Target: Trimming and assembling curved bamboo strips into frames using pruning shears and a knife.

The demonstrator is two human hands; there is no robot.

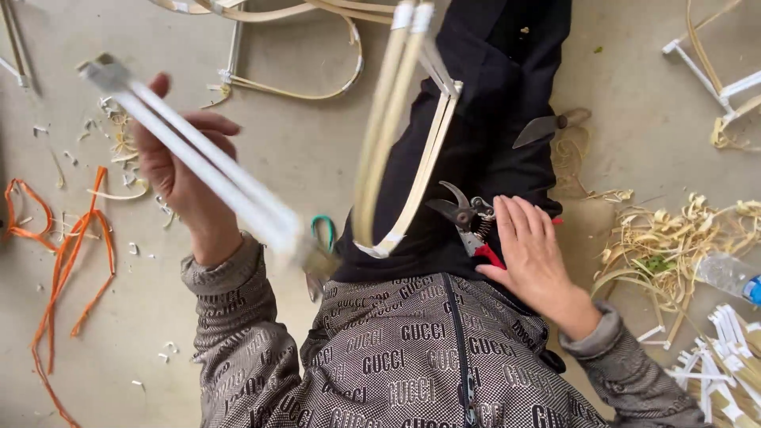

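Left of centre in the frame, your left hand [178,170] gripped a bundle of pale strips [198,162], light, stiff and springy, best held mid-length. Lower right, your right hand [531,254] lay flat, fingers spread, on red-handled pruning shears [469,226] on your lap.

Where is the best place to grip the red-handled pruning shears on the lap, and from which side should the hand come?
Probably the red handles: the pruning shears lie on the dark trouser leg with the hooked blades pointing up and left, away from the body. The right hand already rests over the handles, so coming from the right, palm down, keeps the fingers clear of the blades.
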